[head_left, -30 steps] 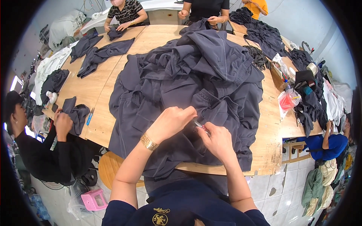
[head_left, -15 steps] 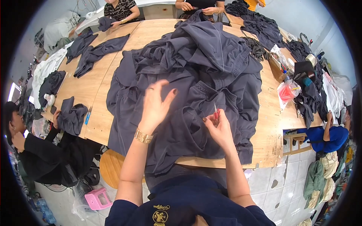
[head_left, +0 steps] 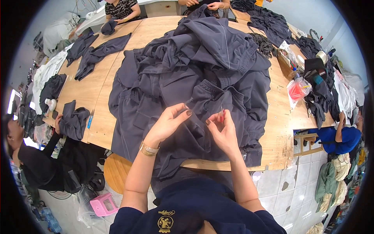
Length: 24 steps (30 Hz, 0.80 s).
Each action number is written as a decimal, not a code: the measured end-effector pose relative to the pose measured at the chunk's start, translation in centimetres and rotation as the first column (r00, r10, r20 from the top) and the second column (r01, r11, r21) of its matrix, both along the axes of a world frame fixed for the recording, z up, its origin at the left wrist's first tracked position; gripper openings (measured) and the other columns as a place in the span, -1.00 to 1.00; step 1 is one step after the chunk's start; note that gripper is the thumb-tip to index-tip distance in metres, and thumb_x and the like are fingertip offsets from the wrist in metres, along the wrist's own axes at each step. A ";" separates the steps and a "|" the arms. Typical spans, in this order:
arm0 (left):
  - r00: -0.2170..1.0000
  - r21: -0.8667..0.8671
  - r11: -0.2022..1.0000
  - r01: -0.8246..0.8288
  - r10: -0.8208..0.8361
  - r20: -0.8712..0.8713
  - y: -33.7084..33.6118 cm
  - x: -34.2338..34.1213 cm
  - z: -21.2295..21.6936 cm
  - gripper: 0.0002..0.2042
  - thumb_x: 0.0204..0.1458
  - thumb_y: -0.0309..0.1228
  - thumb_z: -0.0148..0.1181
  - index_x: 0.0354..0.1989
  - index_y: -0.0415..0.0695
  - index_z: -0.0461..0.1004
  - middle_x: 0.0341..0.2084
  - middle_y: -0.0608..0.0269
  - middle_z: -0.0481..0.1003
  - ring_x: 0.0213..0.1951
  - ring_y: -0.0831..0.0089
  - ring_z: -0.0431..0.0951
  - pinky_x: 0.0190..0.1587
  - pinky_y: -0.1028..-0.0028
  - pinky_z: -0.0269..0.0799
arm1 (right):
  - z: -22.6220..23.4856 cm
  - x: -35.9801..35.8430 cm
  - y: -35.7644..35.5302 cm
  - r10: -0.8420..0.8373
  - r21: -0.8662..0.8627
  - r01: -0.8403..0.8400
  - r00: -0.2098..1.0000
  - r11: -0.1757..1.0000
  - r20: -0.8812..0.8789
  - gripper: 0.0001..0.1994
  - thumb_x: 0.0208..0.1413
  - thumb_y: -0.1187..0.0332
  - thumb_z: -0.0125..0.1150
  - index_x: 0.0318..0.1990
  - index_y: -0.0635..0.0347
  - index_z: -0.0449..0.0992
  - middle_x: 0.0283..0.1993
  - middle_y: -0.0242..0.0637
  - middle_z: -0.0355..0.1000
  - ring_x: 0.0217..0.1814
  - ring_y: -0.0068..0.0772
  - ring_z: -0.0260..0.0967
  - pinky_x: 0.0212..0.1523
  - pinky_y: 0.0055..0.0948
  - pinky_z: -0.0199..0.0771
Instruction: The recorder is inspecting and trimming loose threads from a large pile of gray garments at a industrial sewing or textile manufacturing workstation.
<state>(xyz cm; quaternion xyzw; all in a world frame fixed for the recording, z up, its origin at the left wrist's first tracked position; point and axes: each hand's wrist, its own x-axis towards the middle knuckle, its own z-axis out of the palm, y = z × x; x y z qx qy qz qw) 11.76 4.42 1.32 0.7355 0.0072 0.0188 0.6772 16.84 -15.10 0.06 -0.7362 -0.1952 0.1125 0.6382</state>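
A large heap of dark grey garments (head_left: pixel 171 84) with elastic gathered waistbands and thin pale seam lines lies in front of me. My left hand (head_left: pixel 167 123), with a gold watch at the wrist, is over the near middle of the heap. Its thumb and fingertips pinch a small bit of dark garment fabric. Beside it on the right, my right hand (head_left: pixel 224 130) is closed around small red-handled thread snips (head_left: pixel 221 116). Their thin metal tip points away from me over a garment's waistband, and the rest is hidden in the palm.
The wooden table (head_left: pixel 278 132) extends around the heap. Blue-handled scissors (head_left: pixel 90 119) and a dark garment piece (head_left: pixel 74 121) lie at left, near a co-worker in black. A plastic bag with red contents (head_left: pixel 298 89) is at right. Co-workers sit across the table; a pink stool (head_left: pixel 103 204) stands below left.
My left hand has come down and to the right, from spread fingers to a pinch near my right hand. The snips stay in my right hand, which has shifted slightly left.
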 end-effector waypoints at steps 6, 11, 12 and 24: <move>1.000 -0.372 0.928 -0.023 0.022 -0.008 -0.1 -0.9 0.3 -0.82 0.21 -0.31 0.02 -0.29 -0.18 0.40 -0.43 0.57 0.35 -0.33 0.77 0.25 -0.20 0.70 0.19 | 0.9 -0.5 1.0 0.099 0.201 -0.108 0.994 0.974 0.054 -0.78 0.03 0.52 0.18 -0.34 0.21 0.19 -0.41 -0.37 0.37 -0.41 -0.70 0.24 -0.37 -0.65 0.29; 0.991 -0.357 0.927 -0.113 0.132 0.030 -0.7 -0.9 0.4 -0.88 0.18 -0.39 0.07 -0.32 -0.18 0.40 -0.41 0.53 0.38 -0.29 0.76 0.27 -0.18 0.70 0.19 | 0.3 -0.5 1.2 0.201 0.333 -0.155 0.974 0.930 -0.109 -0.72 0.04 0.56 0.15 -0.41 0.14 0.09 -0.41 -0.39 0.32 -0.35 -0.67 0.21 -0.29 -0.63 0.29; 0.991 -0.358 0.927 -0.113 0.133 0.033 -0.8 -0.9 0.1 -0.88 0.18 -0.39 0.07 -0.32 -0.18 0.40 -0.41 0.53 0.38 -0.29 0.76 0.27 -0.18 0.70 0.19 | 0.1 -0.4 1.3 0.175 0.341 -0.131 0.979 0.931 -0.103 -0.71 0.04 0.56 0.15 -0.42 0.14 0.08 -0.41 -0.39 0.31 -0.35 -0.68 0.21 -0.30 -0.63 0.29; 0.956 -0.255 0.937 -0.240 0.273 0.105 -1.0 -0.9 0.9 -0.92 0.14 -0.47 0.11 -0.29 -0.21 0.39 -0.38 0.48 0.39 -0.32 0.76 0.32 -0.21 0.72 0.26 | 3.5 -0.1 -0.4 0.249 -0.354 -0.107 0.890 0.929 0.383 -0.63 0.09 0.06 0.15 -0.43 0.21 0.28 -0.56 -0.18 0.29 -0.53 -0.10 0.31 -0.51 -0.30 0.25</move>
